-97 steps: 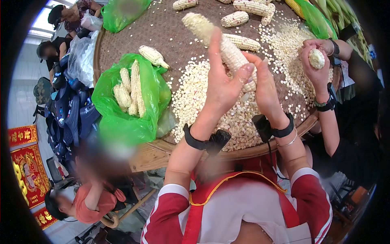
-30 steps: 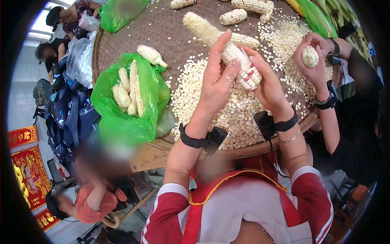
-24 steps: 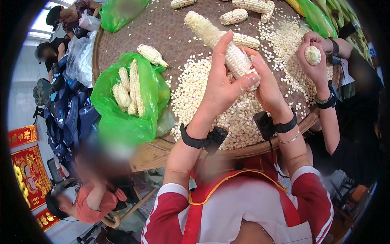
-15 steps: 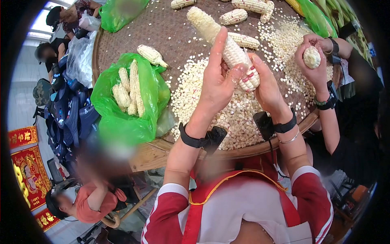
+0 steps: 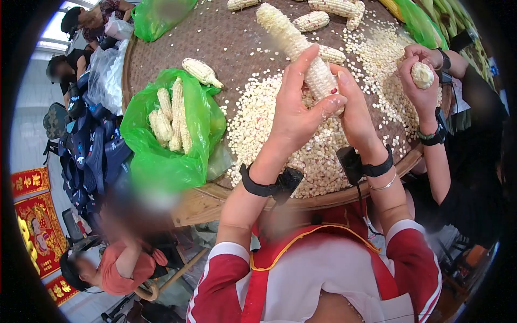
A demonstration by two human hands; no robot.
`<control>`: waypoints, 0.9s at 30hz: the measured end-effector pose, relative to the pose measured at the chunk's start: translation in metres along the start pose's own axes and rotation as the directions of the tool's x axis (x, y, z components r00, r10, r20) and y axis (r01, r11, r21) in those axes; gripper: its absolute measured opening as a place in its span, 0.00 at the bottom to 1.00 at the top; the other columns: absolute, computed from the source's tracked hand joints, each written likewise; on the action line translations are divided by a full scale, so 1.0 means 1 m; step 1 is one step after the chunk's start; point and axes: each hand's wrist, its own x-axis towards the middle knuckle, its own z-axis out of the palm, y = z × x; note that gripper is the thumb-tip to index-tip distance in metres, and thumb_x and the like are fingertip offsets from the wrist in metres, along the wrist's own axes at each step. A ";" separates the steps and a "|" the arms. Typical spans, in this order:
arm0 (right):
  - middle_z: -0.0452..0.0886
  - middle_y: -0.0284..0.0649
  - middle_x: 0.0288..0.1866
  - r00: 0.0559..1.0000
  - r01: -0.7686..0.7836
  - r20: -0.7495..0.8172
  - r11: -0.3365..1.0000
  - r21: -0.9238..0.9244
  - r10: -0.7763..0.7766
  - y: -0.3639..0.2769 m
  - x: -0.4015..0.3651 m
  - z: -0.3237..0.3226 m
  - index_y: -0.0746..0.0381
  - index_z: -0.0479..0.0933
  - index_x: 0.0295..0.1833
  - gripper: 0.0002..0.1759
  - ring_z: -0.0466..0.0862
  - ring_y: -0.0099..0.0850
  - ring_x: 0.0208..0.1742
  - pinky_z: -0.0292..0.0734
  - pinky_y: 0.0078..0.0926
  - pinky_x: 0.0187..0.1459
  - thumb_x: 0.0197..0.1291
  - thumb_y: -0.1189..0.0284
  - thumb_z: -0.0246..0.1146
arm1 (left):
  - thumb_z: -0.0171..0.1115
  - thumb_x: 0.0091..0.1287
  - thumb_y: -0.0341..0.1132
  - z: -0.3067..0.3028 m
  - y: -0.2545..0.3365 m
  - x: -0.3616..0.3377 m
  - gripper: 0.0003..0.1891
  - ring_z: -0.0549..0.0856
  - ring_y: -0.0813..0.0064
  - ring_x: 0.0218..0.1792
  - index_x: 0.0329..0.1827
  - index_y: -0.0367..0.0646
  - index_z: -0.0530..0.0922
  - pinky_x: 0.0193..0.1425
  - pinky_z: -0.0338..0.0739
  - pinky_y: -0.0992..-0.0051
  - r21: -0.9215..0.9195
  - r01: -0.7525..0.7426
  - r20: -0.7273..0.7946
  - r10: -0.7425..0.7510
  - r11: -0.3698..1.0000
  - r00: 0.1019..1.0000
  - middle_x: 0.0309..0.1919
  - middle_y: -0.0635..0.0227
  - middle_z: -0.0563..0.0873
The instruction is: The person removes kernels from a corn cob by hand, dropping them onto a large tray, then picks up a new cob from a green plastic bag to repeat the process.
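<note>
A long corn cob (image 5: 295,44) points up and left, its upper part stripped and rough, its lower part still with pale kernels and a dark red one. My left hand (image 5: 301,102) is wrapped round its lower part, with the thumb across the front. Against the cob's right side my right hand (image 5: 353,110) grips near the lower end. Below both hands lies a heap of loose pale kernels (image 5: 318,161) on the round woven tray (image 5: 156,59).
A green bag (image 5: 207,116) with stripped cobs is at the left. Whole cobs (image 5: 202,72) lie further back. At the right, a co-worker's hands (image 5: 423,97) hold another cob. More people are at the left edge.
The cob has turned and shifted slightly to the right, and fewer red kernels show. My left hand has moved a little right. The co-worker's cob has shifted slightly.
</note>
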 end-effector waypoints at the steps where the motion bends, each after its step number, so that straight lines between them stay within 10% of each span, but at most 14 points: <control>1: 0.74 0.36 0.48 0.997 0.073 0.016 0.989 -0.131 -0.072 0.000 -0.001 -0.001 0.65 0.66 0.57 0.23 0.73 0.20 0.46 0.69 0.18 0.47 0.68 0.58 0.41 | 0.59 0.58 0.24 -0.002 0.000 0.000 0.35 0.73 0.76 0.53 0.68 0.40 0.54 0.56 0.69 0.75 0.160 -0.037 0.042 0.031 0.986 0.999 0.55 0.63 0.70; 13: 0.73 0.42 0.52 0.983 0.180 0.027 0.942 -0.283 -0.180 -0.001 -0.001 -0.002 0.68 0.67 0.56 0.26 0.70 0.25 0.54 0.63 0.22 0.56 0.70 0.58 0.38 | 0.54 0.63 0.29 -0.004 0.014 0.001 0.23 0.74 0.77 0.52 0.63 0.40 0.65 0.55 0.68 0.78 -0.208 0.232 -0.063 -0.250 0.950 0.966 0.51 0.63 0.76; 16: 0.73 0.42 0.53 0.966 0.254 0.071 0.867 -0.429 -0.248 -0.007 -0.004 0.001 0.69 0.67 0.56 0.26 0.70 0.26 0.55 0.62 0.22 0.57 0.70 0.58 0.38 | 0.52 0.64 0.28 0.005 0.003 0.005 0.22 0.74 0.79 0.50 0.63 0.40 0.65 0.54 0.68 0.79 0.191 -0.043 -0.109 0.065 0.981 0.992 0.49 0.65 0.78; 19: 0.73 0.42 0.53 0.969 0.246 0.090 0.856 -0.455 -0.231 -0.008 -0.005 0.001 0.69 0.67 0.56 0.25 0.70 0.26 0.55 0.62 0.22 0.58 0.69 0.59 0.38 | 0.53 0.65 0.28 -0.001 0.017 0.002 0.22 0.75 0.80 0.48 0.63 0.39 0.65 0.52 0.69 0.80 -0.048 0.218 -0.072 -0.221 0.975 0.973 0.48 0.66 0.78; 21: 0.72 0.42 0.53 0.972 0.234 0.099 0.852 -0.468 -0.213 -0.006 -0.003 -0.001 0.68 0.67 0.56 0.25 0.70 0.26 0.55 0.62 0.22 0.58 0.69 0.59 0.39 | 0.54 0.64 0.28 -0.003 0.010 0.004 0.24 0.74 0.84 0.45 0.64 0.39 0.64 0.49 0.69 0.82 -0.019 0.141 -0.094 -0.142 0.990 0.985 0.45 0.70 0.77; 27: 0.70 0.40 0.56 0.996 -0.022 0.085 1.000 0.018 0.020 -0.006 -0.002 0.002 0.68 0.65 0.59 0.23 0.70 0.24 0.55 0.62 0.22 0.58 0.68 0.62 0.42 | 0.54 0.64 0.29 -0.008 0.010 0.002 0.24 0.74 0.80 0.50 0.64 0.40 0.63 0.56 0.67 0.78 -0.196 0.200 -0.092 -0.221 0.960 0.971 0.46 0.67 0.77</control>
